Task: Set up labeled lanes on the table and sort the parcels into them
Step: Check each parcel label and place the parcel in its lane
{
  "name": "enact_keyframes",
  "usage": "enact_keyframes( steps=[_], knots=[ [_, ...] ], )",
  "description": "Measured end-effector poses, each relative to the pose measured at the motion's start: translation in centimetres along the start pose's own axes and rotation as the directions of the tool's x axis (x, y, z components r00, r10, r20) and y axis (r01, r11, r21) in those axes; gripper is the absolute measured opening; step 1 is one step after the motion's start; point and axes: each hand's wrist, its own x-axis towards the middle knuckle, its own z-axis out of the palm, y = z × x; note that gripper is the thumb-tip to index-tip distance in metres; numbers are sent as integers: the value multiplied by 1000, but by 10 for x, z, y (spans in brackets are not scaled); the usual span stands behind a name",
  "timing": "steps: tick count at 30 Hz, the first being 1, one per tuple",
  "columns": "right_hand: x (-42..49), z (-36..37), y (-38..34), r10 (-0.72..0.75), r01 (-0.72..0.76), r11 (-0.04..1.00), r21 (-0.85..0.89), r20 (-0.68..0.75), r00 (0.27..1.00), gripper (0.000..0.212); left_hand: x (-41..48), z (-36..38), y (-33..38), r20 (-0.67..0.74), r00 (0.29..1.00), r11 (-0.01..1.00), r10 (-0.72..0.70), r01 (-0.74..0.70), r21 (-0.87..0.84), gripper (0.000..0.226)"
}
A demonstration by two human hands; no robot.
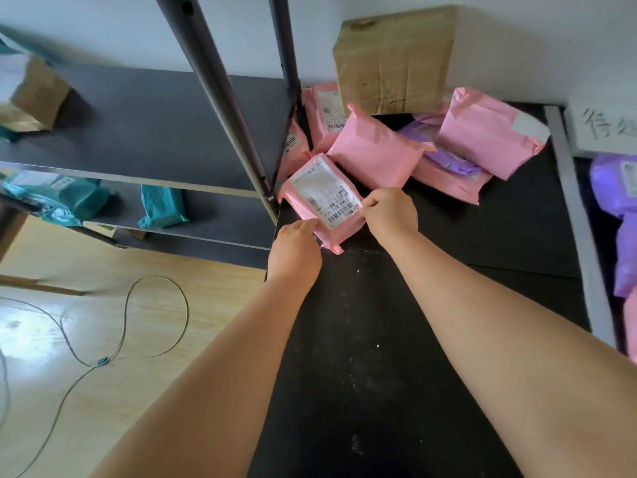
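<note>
A pink parcel (319,198) with a white barcode label lies label-up at the left edge of the black table (362,339). My left hand (294,244) grips its near left corner. My right hand (391,210) pinches its right edge by the label. Behind it lies a heap of pink parcels (375,153) and a purple one (448,160), with a brown taped box (396,60) leaning on the wall. A grey strip (579,229) runs down the table as a lane divider, and a white handwritten label (603,129) stands at its far end.
More purple parcels (617,188) lie right of the strip. A dark shelf unit (138,122) stands at the left, its slanted posts close to the held parcel; it bears a brown package (34,94) and teal parcels (162,207). A thin cable (124,319) trails over the wooden floor.
</note>
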Motion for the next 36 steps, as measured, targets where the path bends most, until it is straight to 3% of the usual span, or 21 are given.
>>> enact_keyframes(
  steps=[7, 13, 17, 23, 26, 29, 32, 36],
  knots=[
    [-49, -28, 8, -82, 81, 997, -12, -114, 990, 20, -27, -25, 17, -168, 978, 988, 120, -134, -76, 39],
    [-100, -67, 2, -234, 232, 972, -38, -196, 952, 25, -51, -51, 39, -262, 904, 938, 337, -346, 12, 41],
    [-132, -90, -3, -357, 347, 934, -88, -285, 889, 18, -76, -66, 51, -288, 867, 911, 407, -407, 62, 25],
    [-179, -119, -11, -417, 435, 897, -79, -478, 773, 13, -115, -87, 66, -217, 923, 903, 318, -365, -226, 19],
    [-209, -131, -17, -380, 446, 894, -23, -567, 731, 23, -131, -100, 70, -232, 936, 869, 263, -335, -364, 18],
    [-243, -135, -17, -210, 397, 906, 147, -657, 724, 33, -146, -116, 73, -244, 949, 830, 200, -296, -473, 15],
    [-269, -133, -17, -24, 294, 897, 331, -626, 779, 29, -159, -127, 73, -220, 963, 770, 158, -260, -583, 15],
    [-285, -132, -22, 10, 240, 862, 447, -488, 873, 18, -173, -139, 74, -128, 986, 638, 110, -169, -751, 4]
  ],
)
